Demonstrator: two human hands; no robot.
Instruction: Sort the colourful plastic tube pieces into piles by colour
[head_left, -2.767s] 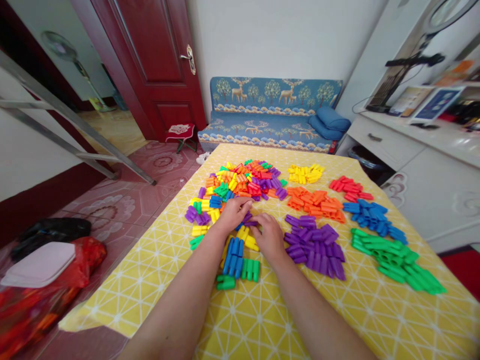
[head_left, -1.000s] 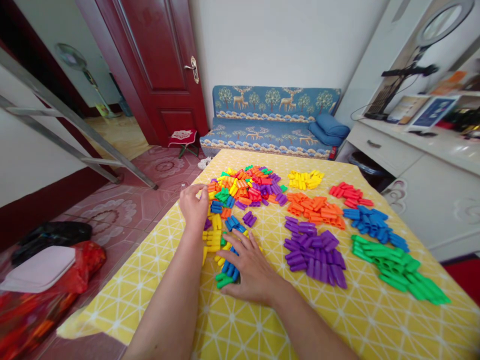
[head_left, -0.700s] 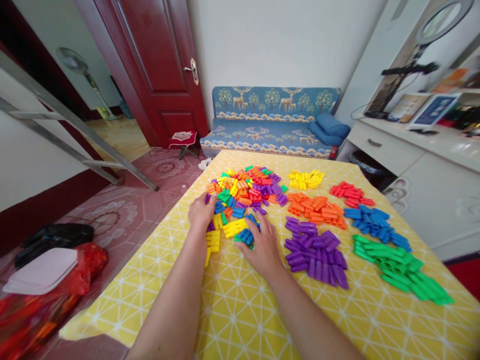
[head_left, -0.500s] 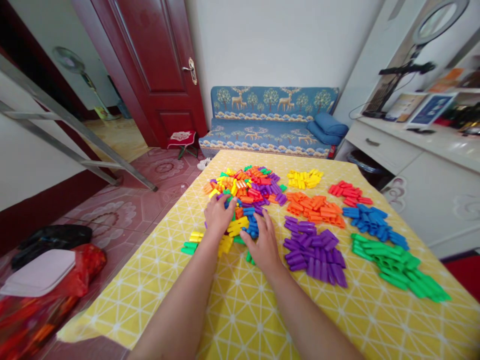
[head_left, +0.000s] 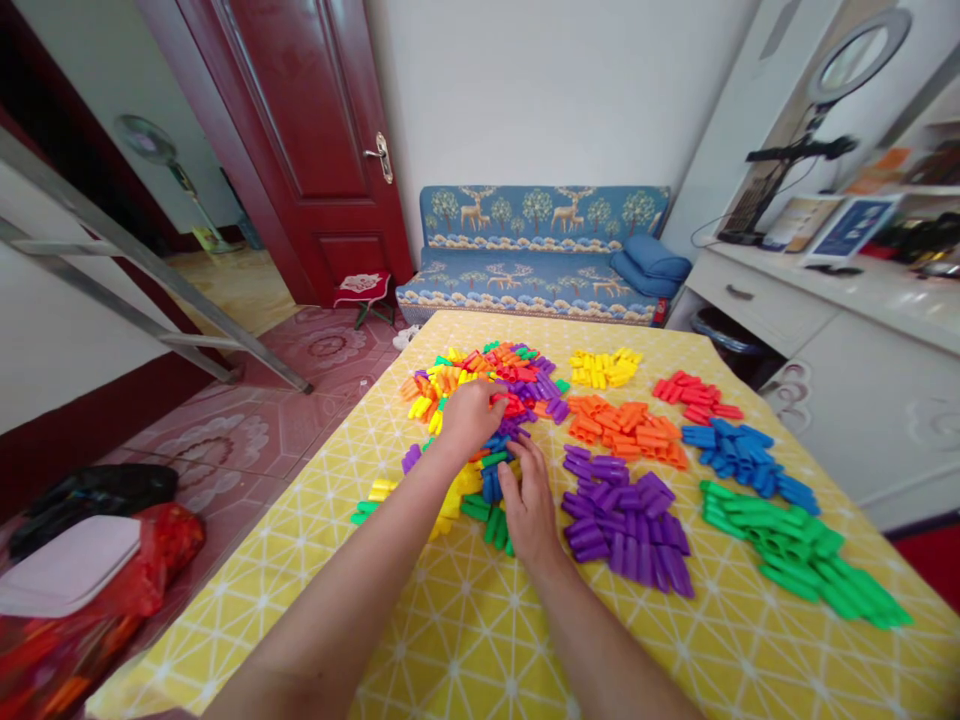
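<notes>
My left hand (head_left: 471,412) reaches over a mixed pile of coloured plastic tube pieces (head_left: 450,378). Its fingers are bent together at the red and purple pieces on the pile's right side; what they pinch, if anything, is hidden. Close to me, my right hand (head_left: 532,500) rests beside blue pieces (head_left: 491,487), its thumb and fingers apart and nothing visibly gripped. Yellow pieces (head_left: 451,500) and green pieces (head_left: 496,528) lie under and between my forearms. A purple heap (head_left: 630,520) sits just right of my right hand.
Single-colour heaps spread to the right: orange (head_left: 626,430), yellow (head_left: 604,368), red (head_left: 694,397), blue (head_left: 739,455) and green (head_left: 799,545). They lie on a yellow patterned tablecloth (head_left: 450,650). A blue sofa (head_left: 532,260) stands beyond, a white cabinet (head_left: 795,330) to the right.
My left hand has moved right and farther in, across the mixed pile. My right hand has shifted slightly nearer me, beside the blue pieces. The view has tilted a little.
</notes>
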